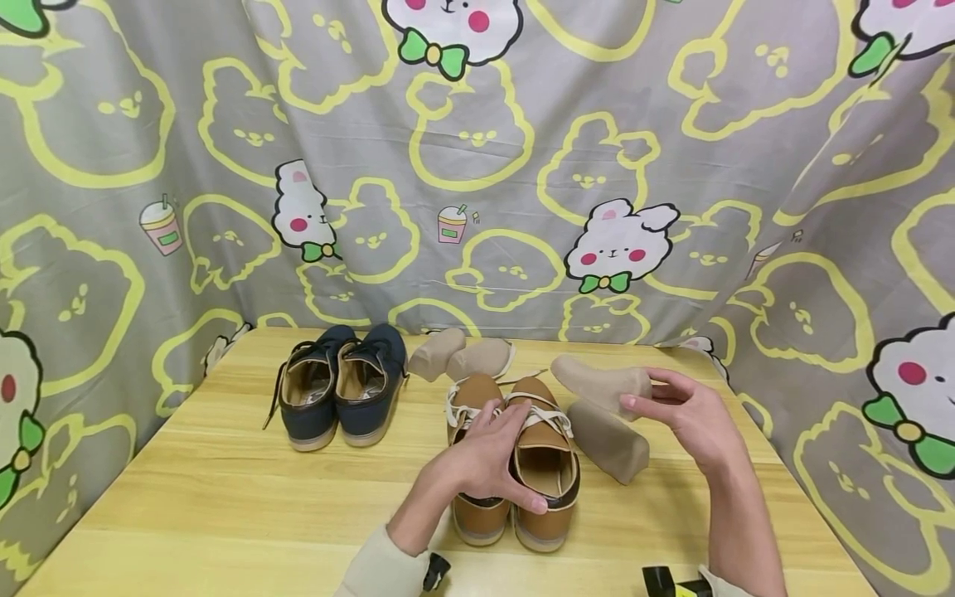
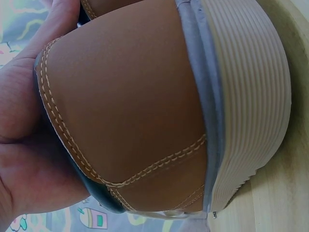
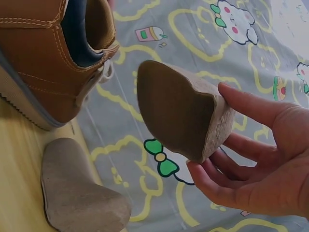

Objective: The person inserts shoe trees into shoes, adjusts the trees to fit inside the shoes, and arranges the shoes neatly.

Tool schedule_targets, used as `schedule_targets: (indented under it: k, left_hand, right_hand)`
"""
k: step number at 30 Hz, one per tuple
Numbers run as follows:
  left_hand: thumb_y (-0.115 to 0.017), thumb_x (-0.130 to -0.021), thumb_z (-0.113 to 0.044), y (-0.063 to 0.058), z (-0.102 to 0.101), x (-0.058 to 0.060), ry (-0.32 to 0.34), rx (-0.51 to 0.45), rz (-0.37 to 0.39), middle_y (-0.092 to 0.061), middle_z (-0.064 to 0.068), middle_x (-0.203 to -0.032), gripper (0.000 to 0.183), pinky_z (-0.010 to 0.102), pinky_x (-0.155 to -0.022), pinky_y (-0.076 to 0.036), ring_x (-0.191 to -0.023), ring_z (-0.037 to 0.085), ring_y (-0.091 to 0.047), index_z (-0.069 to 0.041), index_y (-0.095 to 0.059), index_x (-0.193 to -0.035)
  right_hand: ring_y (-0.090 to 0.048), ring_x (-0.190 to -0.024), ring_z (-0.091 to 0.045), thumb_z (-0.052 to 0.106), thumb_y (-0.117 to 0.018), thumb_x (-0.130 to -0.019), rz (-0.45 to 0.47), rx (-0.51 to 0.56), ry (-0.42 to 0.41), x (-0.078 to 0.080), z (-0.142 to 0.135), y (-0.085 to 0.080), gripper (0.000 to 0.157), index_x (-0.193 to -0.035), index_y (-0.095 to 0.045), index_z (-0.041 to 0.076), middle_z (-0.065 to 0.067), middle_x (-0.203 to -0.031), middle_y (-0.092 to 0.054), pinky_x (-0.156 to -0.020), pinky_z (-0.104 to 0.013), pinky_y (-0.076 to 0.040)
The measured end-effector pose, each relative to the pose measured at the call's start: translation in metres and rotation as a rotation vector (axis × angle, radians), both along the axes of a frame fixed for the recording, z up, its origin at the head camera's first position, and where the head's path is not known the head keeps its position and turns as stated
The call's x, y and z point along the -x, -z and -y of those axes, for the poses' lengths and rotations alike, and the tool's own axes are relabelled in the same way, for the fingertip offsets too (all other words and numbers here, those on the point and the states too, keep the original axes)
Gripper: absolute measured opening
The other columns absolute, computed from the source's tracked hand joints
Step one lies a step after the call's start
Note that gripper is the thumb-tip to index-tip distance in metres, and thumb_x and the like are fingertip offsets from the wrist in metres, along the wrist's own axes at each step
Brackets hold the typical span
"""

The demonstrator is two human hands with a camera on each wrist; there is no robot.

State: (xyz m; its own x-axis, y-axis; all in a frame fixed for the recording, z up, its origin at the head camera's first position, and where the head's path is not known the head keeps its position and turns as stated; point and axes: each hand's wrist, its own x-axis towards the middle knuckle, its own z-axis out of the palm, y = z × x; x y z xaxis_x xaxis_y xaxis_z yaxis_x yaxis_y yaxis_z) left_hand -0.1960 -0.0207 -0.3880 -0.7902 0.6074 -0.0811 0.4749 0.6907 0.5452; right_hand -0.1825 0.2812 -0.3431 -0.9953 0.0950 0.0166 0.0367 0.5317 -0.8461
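"Where's the shoe filler (image 1: 595, 381)?"
"Up in the right hand (image 1: 697, 419), pinched at one end."
"And the left hand (image 1: 481, 456)?"
"Fingers spread on the brown shoes (image 1: 547, 527). Another filler (image 1: 610, 444) lies between the hands."

Bright head view; dimmer wrist views

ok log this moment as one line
left hand: touches brown shoes | right hand: holds beige insert | navy shoes: on table
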Motion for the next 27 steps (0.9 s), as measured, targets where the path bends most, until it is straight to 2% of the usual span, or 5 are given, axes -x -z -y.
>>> schedule_targets:
  k: [11,18,22,27]
  left_hand:
    - [-0.088,-0.07,-0.059,0.002,0.0,0.0,0.004,0.004,-0.012,-0.017,0.008,-0.17,0.13,0.056,-0.126,-0.009,-0.158,0.037,-0.002,-0.014,-0.011,-0.164]
    - [-0.088,-0.069,-0.06,0.003,0.0,0.001,0.008,0.007,-0.026,-0.019,0.009,-0.17,0.13,0.056,-0.126,-0.01,-0.158,0.037,-0.003,-0.013,-0.012,-0.164]
    - [-0.087,-0.069,-0.061,0.003,0.0,0.002,0.01,0.004,-0.031,-0.02,0.008,-0.17,0.131,0.055,-0.125,-0.01,-0.158,0.036,-0.004,-0.015,-0.01,-0.165]
    - [-0.088,-0.068,-0.061,0.004,0.0,0.002,0.01,-0.003,-0.042,-0.022,0.006,-0.169,0.13,0.055,-0.125,-0.012,-0.158,0.036,-0.006,-0.017,-0.012,-0.164]
  right_hand:
    - [-0.063,-0.102,-0.005,0.042,-0.08,-0.087,0.009,-0.033,-0.076,-0.005,0.0,-0.006,0.07,-0.144,-0.055,0.009,-0.011,-0.119,-0.071,-0.093,-0.037,-0.045]
    - [-0.066,-0.098,-0.011,0.033,-0.081,-0.087,0.012,-0.035,-0.156,-0.008,-0.001,-0.007,0.065,-0.14,-0.057,0.006,-0.009,-0.109,-0.072,-0.086,-0.028,-0.049]
    - [-0.065,-0.099,-0.014,0.031,-0.08,-0.087,0.027,-0.044,-0.207,-0.01,-0.002,-0.008,0.063,-0.14,-0.057,0.006,-0.01,-0.111,-0.07,-0.085,-0.028,-0.05]
    - [-0.066,-0.098,-0.015,0.025,-0.078,-0.089,0.03,-0.001,-0.284,-0.012,-0.005,-0.009,0.057,-0.138,-0.058,0.003,-0.012,-0.111,-0.069,-0.084,-0.027,-0.051]
